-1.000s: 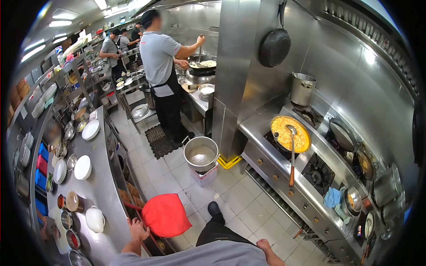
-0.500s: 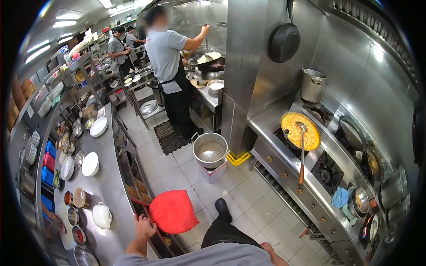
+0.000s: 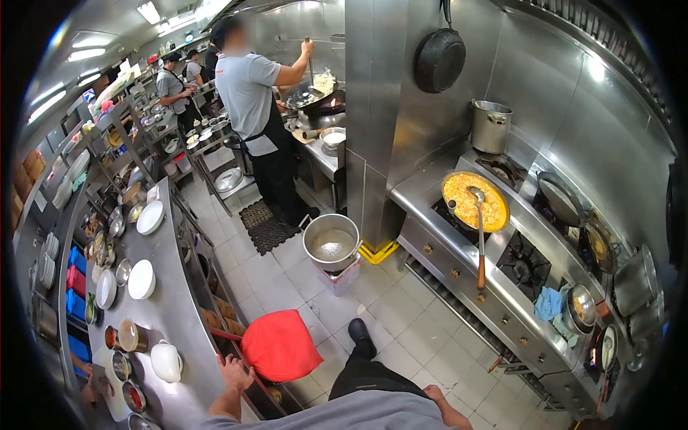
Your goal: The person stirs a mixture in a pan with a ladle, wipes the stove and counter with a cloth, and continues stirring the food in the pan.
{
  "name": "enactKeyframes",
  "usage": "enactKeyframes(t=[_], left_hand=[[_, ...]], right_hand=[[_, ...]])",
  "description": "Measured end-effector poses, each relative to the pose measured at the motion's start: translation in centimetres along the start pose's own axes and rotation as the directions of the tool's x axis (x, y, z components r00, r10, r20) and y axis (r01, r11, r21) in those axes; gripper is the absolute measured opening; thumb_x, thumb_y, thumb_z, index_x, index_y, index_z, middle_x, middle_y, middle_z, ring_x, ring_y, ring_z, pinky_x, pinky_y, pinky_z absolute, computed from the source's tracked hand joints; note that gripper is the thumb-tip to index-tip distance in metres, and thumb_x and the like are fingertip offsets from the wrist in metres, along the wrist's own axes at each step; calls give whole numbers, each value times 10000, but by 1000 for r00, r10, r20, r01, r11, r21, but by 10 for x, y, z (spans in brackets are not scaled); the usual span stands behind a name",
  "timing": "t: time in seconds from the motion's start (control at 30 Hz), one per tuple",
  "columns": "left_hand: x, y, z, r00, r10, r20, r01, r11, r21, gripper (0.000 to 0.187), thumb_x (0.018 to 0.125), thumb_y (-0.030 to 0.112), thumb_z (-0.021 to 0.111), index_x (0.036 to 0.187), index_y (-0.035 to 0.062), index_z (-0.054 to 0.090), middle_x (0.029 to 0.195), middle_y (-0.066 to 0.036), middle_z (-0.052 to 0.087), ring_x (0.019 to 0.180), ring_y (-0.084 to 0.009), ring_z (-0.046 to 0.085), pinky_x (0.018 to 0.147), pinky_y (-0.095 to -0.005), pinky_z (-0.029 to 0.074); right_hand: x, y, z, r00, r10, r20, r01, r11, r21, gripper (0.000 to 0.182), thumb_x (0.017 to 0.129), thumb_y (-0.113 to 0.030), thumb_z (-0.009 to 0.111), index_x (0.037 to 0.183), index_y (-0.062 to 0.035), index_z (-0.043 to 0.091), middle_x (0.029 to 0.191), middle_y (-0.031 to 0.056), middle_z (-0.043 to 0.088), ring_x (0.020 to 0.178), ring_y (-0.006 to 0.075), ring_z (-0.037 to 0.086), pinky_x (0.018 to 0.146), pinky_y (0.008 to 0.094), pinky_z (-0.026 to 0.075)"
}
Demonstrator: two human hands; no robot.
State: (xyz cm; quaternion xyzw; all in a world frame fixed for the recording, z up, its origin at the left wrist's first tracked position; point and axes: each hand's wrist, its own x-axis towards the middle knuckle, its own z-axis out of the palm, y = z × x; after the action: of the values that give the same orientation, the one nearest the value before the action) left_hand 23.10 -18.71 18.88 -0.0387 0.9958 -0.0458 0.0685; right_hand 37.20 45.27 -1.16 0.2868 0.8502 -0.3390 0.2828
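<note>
My left hand (image 3: 234, 372) rests on the edge of the steel counter (image 3: 172, 287), beside a stool with a red seat (image 3: 281, 345). Its fingers are apart and hold nothing. Low at the right of my body, my right hand (image 3: 436, 393) hangs near my dark trousers; only its back shows and its fingers are hidden. On the stove to the right, a wide pan of orange-yellow food (image 3: 464, 193) has a ladle (image 3: 481, 251) lying in it, the wooden handle over the front edge.
A big pot (image 3: 331, 242) stands on a container on the floor. Beyond it a person (image 3: 251, 93) works at a wok (image 3: 315, 93). White bowls (image 3: 142, 279) and a white jug (image 3: 166, 360) stand on the counter. A co-worker's hands show at the far left.
The view has shifted slightly to the right. At the far wok, the person's arm has moved and the food sits higher on the wok's side. My left hand remains on the counter edge.
</note>
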Motion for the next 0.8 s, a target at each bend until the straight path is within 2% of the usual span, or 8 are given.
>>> enactKeyframes(t=[0.07, 0.17, 0.37, 0.47, 0.57, 0.67, 0.8], left_hand=[[-1, 0, 2, 1000, 7, -7, -7, 1000, 4, 451, 751, 436, 516, 944, 50, 648, 1049, -88, 610, 1198, -253, 392, 1079, -515, 16], [-1, 0, -6, 1000, 18, 1, -18, 1000, 4, 454, 752, 438, 515, 946, 49, 648, 1048, -89, 610, 1198, -254, 393, 1079, -515, 21], [-1, 2, -5, 1000, 18, -18, -18, 1000, -11, 450, 754, 433, 515, 944, 46, 648, 1042, -94, 611, 1192, -259, 397, 1080, -512, 32], [-2, 2, -9, 1000, 16, -21, -17, 999, -37, 442, 752, 424, 518, 931, 41, 647, 1030, -96, 612, 1187, -263, 400, 1080, -513, 36], [-1, 2, -8, 1000, 11, -23, -12, 999, -45, 437, 748, 417, 523, 918, 35, 647, 1019, -100, 613, 1186, -267, 400, 1081, -514, 37], [0, 1, -6, 1000, 14, -23, -15, 999, -41, 436, 747, 416, 524, 914, 32, 647, 1017, -102, 612, 1188, -269, 397, 1081, -514, 37], [-1, 2, -8, 1000, 9, -11, -10, 999, -32, 434, 747, 415, 524, 918, 35, 647, 1020, -100, 611, 1190, -268, 394, 1082, -513, 36]], right_hand=[[2, 4, 2, 1000, -17, -10, 18, 999, 45, 283, 674, -288, 605, 824, -64, 691, 833, 167, 657, 804, 275, 638, 724, 344, 491], [2, 1, 0, 999, 46, -7, -46, 999, -2, 307, 670, -315, 610, 824, -63, 691, 831, 171, 655, 804, 280, 637, 721, 348, 491], [-16, -19, -17, 997, 81, 8, -81, 996, 44, 340, 668, -347, 608, 828, -57, 687, 825, 176, 654, 807, 286, 636, 723, 350, 490], [-8, -14, -14, 1000, 8, 9, -8, 1000, 7, 333, 671, -342, 606, 826, -58, 688, 827, 177, 656, 814, 284, 637, 728, 348, 489], [-18, -29, -25, 998, 66, 19, -66, 998, 14, 330, 673, -337, 605, 825, -56, 688, 830, 178, 657, 821, 281, 637, 732, 348, 489], [-17, -34, -24, 999, 44, -30, -42, 997, 64, 294, 639, -269, 619, 783, -22, 687, 788, 191, 655, 776, 279, 649, 718, 346, 499], [-11, -28, -20, 998, 59, -1, -59, 997, 44, 285, 643, -261, 621, 796, -31, 690, 799, 184, 658, 786, 279, 648, 727, 344, 498]])
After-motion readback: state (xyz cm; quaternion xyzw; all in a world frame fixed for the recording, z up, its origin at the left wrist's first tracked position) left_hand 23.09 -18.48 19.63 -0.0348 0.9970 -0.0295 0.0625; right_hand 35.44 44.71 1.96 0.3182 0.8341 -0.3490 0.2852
